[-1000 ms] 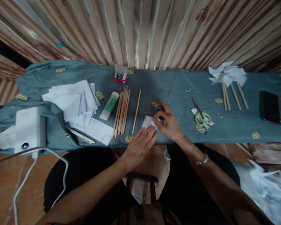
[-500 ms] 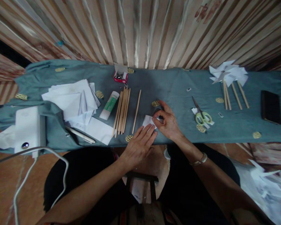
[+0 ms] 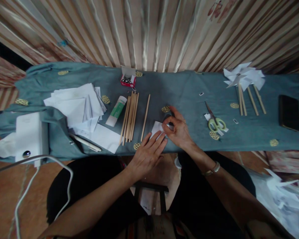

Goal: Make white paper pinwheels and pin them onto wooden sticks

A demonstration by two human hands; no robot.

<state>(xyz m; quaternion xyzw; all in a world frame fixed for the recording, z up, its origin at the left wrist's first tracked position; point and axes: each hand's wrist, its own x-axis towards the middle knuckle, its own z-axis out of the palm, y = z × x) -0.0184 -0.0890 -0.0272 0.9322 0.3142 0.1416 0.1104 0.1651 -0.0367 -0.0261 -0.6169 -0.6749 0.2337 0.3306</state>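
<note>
A small white piece of paper (image 3: 156, 127) lies near the front edge of the cloth-covered table, partly hidden by my fingers. Flat across its near side rests my left hand (image 3: 149, 151), fingers stretched out. My right hand (image 3: 177, 130) pinches the paper's right side between thumb and index finger, the other fingers raised. Just left of the paper lies a single wooden stick (image 3: 145, 118), and beyond it a bundle of several sticks (image 3: 131, 118). Scissors (image 3: 214, 121) with green handles rest to the right of my right hand, on small paper scraps.
A glue tube (image 3: 116, 111), a stack of paper (image 3: 74, 103), a pen (image 3: 86, 142) and a white device (image 3: 28, 137) with a cable are on the left. A red box of pins (image 3: 128, 79) stands at the back. Paper pinwheels (image 3: 244, 76) and a phone (image 3: 289, 113) lie right.
Both hands stay almost in place on the paper. The whole view has shifted very slightly; nothing has been picked up or let go.
</note>
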